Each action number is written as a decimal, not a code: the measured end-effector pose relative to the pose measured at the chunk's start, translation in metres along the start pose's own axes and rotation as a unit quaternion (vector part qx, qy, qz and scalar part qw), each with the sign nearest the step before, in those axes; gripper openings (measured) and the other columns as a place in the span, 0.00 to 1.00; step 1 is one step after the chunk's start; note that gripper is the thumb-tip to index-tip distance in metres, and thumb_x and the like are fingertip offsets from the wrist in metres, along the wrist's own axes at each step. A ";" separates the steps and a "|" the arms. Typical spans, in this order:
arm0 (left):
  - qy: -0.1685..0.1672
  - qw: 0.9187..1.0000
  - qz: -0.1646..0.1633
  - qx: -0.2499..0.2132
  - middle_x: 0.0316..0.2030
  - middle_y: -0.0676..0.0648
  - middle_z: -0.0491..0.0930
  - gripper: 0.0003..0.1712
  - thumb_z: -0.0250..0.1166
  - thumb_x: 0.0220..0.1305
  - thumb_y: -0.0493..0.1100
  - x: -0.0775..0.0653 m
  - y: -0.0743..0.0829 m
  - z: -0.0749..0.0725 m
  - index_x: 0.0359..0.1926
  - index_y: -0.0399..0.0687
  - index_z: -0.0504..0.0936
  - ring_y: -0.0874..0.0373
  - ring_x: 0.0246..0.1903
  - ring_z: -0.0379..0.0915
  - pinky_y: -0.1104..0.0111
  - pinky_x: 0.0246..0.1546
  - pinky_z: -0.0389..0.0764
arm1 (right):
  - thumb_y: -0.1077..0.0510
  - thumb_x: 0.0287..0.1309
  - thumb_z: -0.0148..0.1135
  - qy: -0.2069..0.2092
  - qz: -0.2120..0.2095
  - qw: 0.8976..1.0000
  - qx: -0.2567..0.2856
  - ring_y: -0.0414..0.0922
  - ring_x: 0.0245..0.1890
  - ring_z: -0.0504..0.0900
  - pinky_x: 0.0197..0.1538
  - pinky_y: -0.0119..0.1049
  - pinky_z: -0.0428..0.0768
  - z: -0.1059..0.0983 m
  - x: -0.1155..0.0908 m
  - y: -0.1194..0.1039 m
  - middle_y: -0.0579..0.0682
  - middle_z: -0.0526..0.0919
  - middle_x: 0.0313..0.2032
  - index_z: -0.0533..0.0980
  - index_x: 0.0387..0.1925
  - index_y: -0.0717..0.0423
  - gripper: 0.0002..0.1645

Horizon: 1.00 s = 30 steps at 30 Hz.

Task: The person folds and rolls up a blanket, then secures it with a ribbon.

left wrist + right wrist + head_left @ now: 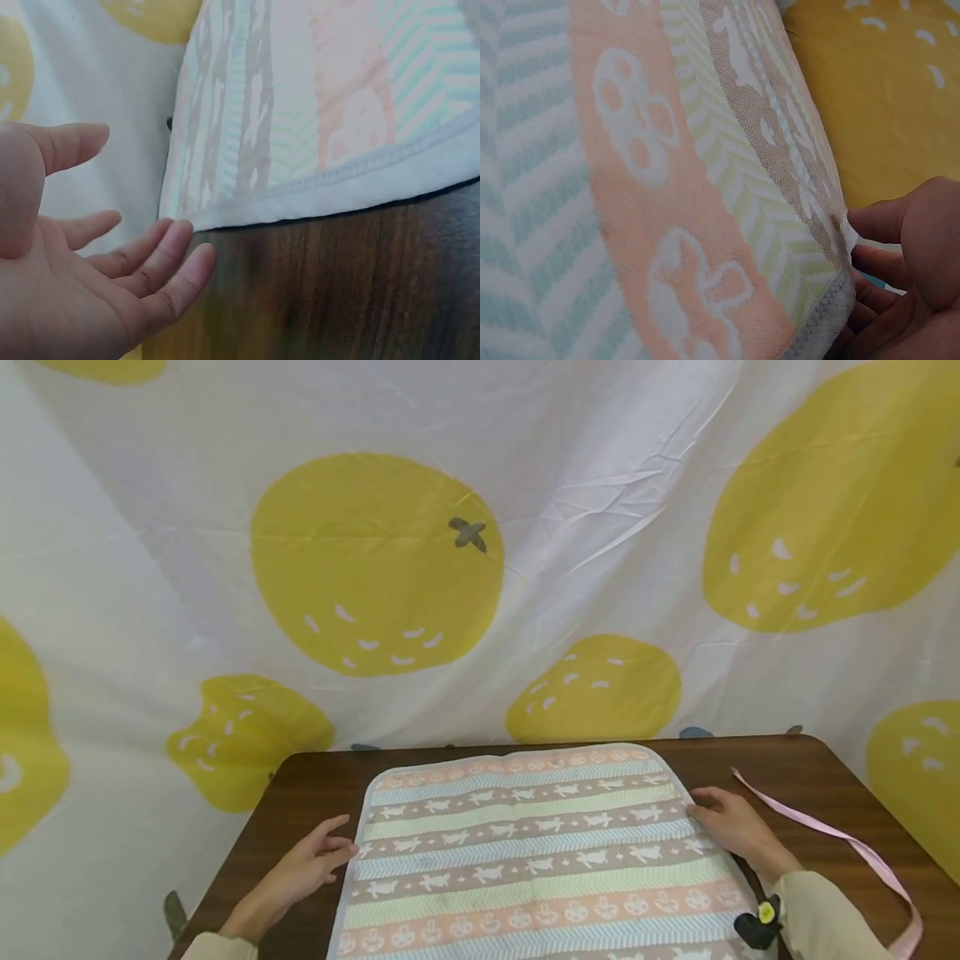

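A small striped blanket (pixel 536 860) with a pale bound edge and rounded corners lies spread over the brown table. Its pastel bands carry animal and mushroom-like patterns. Beside its left edge, my left hand (pixel 303 868) hovers with fingers spread and loosely bent; in the left wrist view the palm (pixel 82 292) holds nothing, and the fingertips come close to the white border. At the right edge, my right hand (pixel 735 828) pinches the border between thumb and fingers. In the right wrist view the thumb (pixel 885 217) meets the blanket's edge, while other fingers are partly hidden behind it.
A pink ribbon (pixel 847 837) lies curved along the table's right side. Near the right cuff is a black heart-shaped piece with a yellow flower (pixel 759 925). Behind the wooden table (pixel 315 777) hangs a white curtain (pixel 570 568) with large yellow fruit prints.
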<state>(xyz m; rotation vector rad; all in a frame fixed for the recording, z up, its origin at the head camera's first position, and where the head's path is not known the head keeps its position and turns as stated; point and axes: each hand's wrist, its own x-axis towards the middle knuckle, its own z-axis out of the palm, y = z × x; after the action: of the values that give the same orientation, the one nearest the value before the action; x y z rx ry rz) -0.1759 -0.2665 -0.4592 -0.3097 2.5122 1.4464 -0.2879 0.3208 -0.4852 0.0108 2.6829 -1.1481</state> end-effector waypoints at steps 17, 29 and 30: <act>-0.006 0.998 -0.011 -0.065 0.55 0.36 0.77 0.44 0.63 0.67 0.39 0.016 -0.009 0.011 0.76 0.44 0.49 0.51 0.46 0.79 0.52 0.49 0.78 | 0.54 0.70 0.54 -0.001 -0.018 1.000 -0.008 0.47 0.36 0.79 0.39 0.43 0.77 0.006 -0.003 0.001 0.62 0.81 0.44 0.66 0.65 0.69 0.29; 0.018 0.999 0.008 -0.032 0.56 0.33 0.75 0.52 0.63 0.61 0.28 0.019 -0.007 0.018 0.79 0.48 0.43 0.50 0.35 0.83 0.55 0.40 0.83 | 0.61 0.67 0.57 -0.001 -0.126 0.992 -0.013 0.64 0.57 0.75 0.54 0.60 0.74 0.009 -0.014 -0.006 0.72 0.72 0.60 0.62 0.67 0.67 0.30; 0.022 0.999 0.010 -0.029 0.55 0.34 0.76 0.52 0.63 0.61 0.28 0.020 -0.008 0.019 0.79 0.48 0.43 0.50 0.34 0.83 0.56 0.39 0.83 | 0.60 0.68 0.56 -0.009 -0.123 0.992 -0.009 0.66 0.59 0.73 0.55 0.62 0.72 0.009 -0.014 -0.006 0.72 0.70 0.62 0.60 0.68 0.67 0.31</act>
<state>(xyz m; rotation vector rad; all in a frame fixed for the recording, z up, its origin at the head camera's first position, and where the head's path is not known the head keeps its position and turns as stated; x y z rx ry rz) -0.1908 -0.2551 -0.4810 -0.3297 2.5191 1.5382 -0.2728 0.3116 -0.4841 -0.3396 2.7345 -1.1835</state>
